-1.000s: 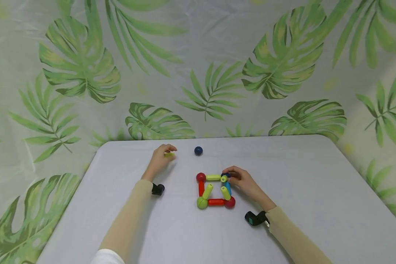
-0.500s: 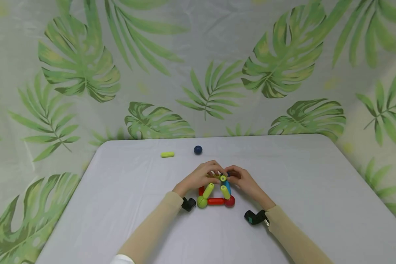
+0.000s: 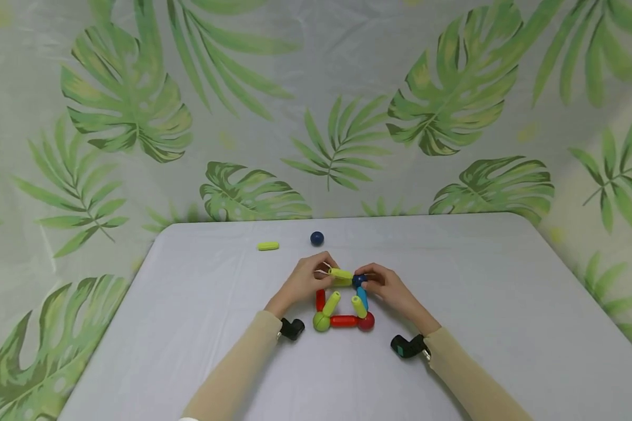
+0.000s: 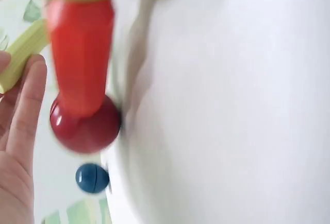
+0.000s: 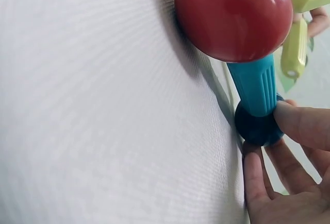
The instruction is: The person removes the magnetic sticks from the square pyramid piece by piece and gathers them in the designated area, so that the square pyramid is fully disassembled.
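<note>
The left hand (image 3: 301, 285) is drawing slightly back to the left, and the held yellow stick (image 3: 340, 273), whose end was facing the camera above the blue corner ball (image 3: 359, 281) half a second ago, is now lying over leftward, above the far side of the frame. The right hand (image 3: 395, 289) is staying in place at the far right corner, its thumb and fingers closing around that ball and so, it seems, steadying the corner. For the work in hand, this is probably leaving the corner without its raised stick, while the two leaning yellow sticks (image 3: 331, 304) are rising from the near corners. The head view is showing the stick's right end close by the ball without settling whether they are touching; the right wrist view is showing that end bare and apparently apart from it, with the blue stick (image 5: 255, 85) joining the ball from the near side. The left wrist view is revealing the left thumb and a finger pinching the stick, and also the far left red ball (image 4: 85, 126), which the left hand is hiding from the head camera. Farther off, the loose blue ball (image 3: 317, 238) and the loose yellow stick (image 3: 268, 246) are lying untouched on the table (image 3: 453, 257).
</note>
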`<act>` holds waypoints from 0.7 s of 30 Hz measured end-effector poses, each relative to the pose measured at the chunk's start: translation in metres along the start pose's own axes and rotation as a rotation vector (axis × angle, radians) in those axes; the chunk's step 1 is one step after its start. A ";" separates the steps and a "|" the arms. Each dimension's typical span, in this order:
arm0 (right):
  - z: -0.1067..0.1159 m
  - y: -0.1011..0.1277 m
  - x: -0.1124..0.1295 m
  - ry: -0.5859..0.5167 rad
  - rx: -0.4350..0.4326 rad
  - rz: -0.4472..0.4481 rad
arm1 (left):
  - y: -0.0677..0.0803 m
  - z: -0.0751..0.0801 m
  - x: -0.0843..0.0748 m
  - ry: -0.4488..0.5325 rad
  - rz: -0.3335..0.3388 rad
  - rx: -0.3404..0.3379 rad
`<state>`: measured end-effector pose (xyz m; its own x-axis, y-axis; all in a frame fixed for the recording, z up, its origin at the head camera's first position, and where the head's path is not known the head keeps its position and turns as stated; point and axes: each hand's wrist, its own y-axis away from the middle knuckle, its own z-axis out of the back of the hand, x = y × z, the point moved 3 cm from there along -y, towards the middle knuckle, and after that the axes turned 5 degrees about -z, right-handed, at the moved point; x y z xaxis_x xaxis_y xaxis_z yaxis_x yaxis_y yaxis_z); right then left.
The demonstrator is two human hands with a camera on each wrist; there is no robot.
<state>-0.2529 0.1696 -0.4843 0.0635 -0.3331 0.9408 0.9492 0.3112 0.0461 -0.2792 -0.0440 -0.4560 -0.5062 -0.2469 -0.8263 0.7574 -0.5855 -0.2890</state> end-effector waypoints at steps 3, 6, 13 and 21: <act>0.001 0.001 0.001 -0.003 -0.006 -0.005 | 0.008 0.017 -0.002 0.055 0.027 -0.120; 0.000 0.002 0.002 -0.002 -0.007 -0.007 | 0.020 0.042 0.013 0.069 0.118 -0.279; 0.000 0.006 0.003 0.014 -0.014 -0.028 | 0.047 0.094 0.064 -0.084 0.426 -0.521; -0.003 0.014 0.028 0.006 -0.002 -0.012 | 0.046 0.112 0.069 -0.227 0.482 -0.553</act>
<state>-0.2369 0.1618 -0.4584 0.0539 -0.3421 0.9381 0.9507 0.3050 0.0566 -0.3259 -0.1746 -0.4718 -0.0944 -0.5642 -0.8202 0.9818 0.0835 -0.1705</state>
